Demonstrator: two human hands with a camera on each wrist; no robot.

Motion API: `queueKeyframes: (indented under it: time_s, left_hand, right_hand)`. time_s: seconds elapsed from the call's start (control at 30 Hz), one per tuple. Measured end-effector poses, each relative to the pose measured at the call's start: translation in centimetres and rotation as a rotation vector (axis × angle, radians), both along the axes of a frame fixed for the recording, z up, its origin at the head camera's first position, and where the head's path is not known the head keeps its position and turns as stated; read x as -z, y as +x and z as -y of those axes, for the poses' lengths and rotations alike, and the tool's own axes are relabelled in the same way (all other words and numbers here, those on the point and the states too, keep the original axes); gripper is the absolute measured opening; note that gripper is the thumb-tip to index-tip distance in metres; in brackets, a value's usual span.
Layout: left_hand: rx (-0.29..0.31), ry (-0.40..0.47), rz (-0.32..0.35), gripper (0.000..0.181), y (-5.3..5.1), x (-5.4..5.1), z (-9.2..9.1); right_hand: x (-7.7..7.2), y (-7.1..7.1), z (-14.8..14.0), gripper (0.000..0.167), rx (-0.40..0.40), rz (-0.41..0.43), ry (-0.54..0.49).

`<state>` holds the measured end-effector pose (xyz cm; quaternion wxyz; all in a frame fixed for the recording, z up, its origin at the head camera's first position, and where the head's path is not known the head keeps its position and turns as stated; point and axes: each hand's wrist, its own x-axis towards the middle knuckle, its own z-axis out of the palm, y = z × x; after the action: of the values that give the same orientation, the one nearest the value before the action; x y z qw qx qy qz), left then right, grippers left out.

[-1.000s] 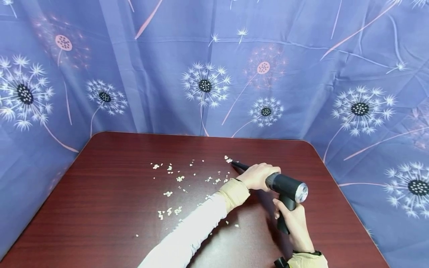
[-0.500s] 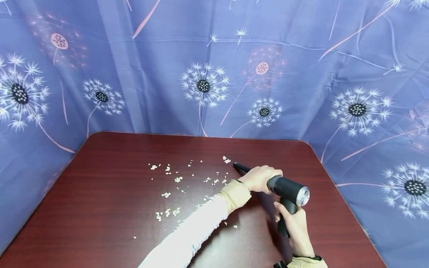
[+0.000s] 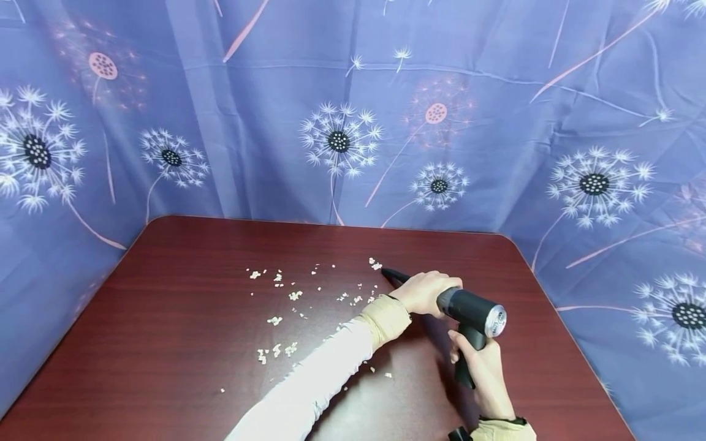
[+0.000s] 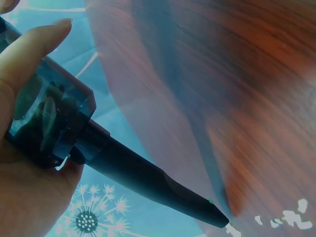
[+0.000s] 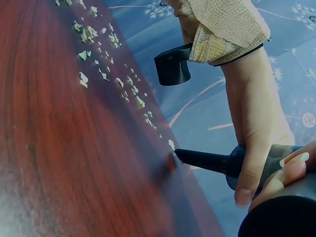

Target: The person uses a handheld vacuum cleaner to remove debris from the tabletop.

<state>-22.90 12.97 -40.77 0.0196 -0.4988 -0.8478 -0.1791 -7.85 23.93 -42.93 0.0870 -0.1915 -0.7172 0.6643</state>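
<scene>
A black handheld vacuum cleaner (image 3: 471, 307) is held over the right half of the table, its silver end facing back toward the camera. My left hand (image 3: 427, 292) grips its front part around the clear dust cup (image 4: 54, 118). Lower down, my right hand (image 3: 486, 370) holds the handle, fingers wrapped round it. The slim black nozzle (image 4: 158, 182) slants down, and its tip is close beside small white scraps (image 3: 376, 265) near the table's far side. In the right wrist view the nozzle (image 5: 202, 160) again points at a scrap; whether it touches cannot be told.
More white scraps (image 3: 295, 295) lie scattered over the middle of the dark red wooden table (image 3: 165, 318). A blue curtain (image 3: 265, 122) with dandelion prints hangs behind and at both sides. My left sleeve (image 3: 314, 380) covers part of the scraps.
The nozzle tip drew slightly away from the far scraps, then came back close to them. Both hands keep their hold on the vacuum cleaner. The head view shifted slightly.
</scene>
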Motion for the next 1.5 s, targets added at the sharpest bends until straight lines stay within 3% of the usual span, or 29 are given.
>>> queueKeyframes:
  time_s: [0.9, 1.5]
  left_hand:
    - [-0.044, -0.022, 0.014, 0.052, -1.3, 0.1, 1.2]
    - [-0.048, 0.005, 0.034, 0.050, -1.2, 0.5, 1.7]
  right_hand:
    - [-0.1, -1.5, 0.7, 0.019, -0.040, 0.034, 0.009]
    - [-0.2, -1.6, 1.1, 0.016, -0.049, 0.039, 0.043]
